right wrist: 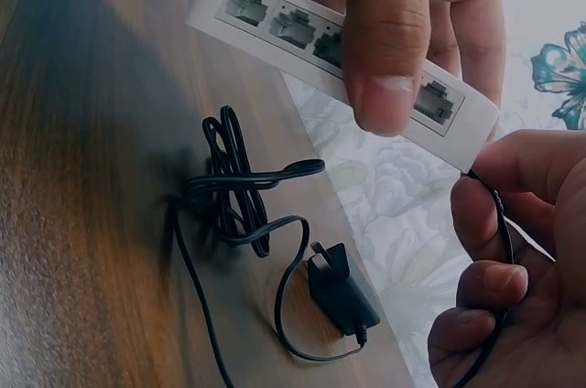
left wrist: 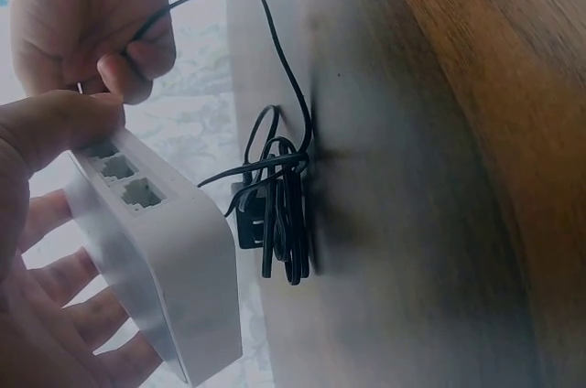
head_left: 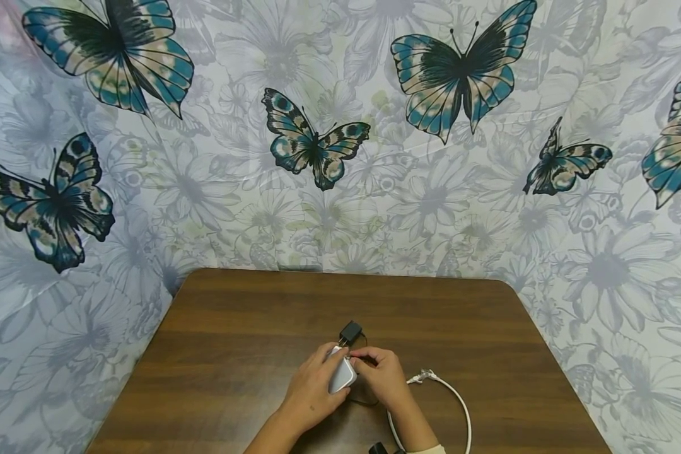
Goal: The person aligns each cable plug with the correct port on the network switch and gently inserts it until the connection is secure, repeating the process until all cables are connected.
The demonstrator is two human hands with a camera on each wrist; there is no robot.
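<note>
From my seat at the far end of the feed, I take the white box (head_left: 343, 377) as my landmark: it is held over the middle of the desk (head_left: 250, 315), tilted, its row of ports (right wrist: 293, 29) facing up in the right wrist view. The left hand (head_left: 312, 388) grips it, thumb laid across the port face and fingers around behind. At one end of the box I see the right hand (head_left: 387, 378) pinching a thin black cord (right wrist: 509, 251) between thumb and forefinger — the other fingers curl along the cord, and I cannot tell whether its tip sits in a socket. Below the box, a bundle of coiled black cord (right wrist: 243, 181) is gathered by a wrap of the same cord. Just beyond the box, in my head view, is the black power adapter (head_left: 350, 332), its prongs toward the box. Right of the box, a white cable (head_left: 468, 419) loops around past the right forearm, and a small black object (head_left: 378, 448) — cut off by the frame — lies nearer the wearer. Far behind the box hangs a floral backdrop (head_left: 227, 183) printed with blue and cream butterflies (head_left: 316, 150).
</note>
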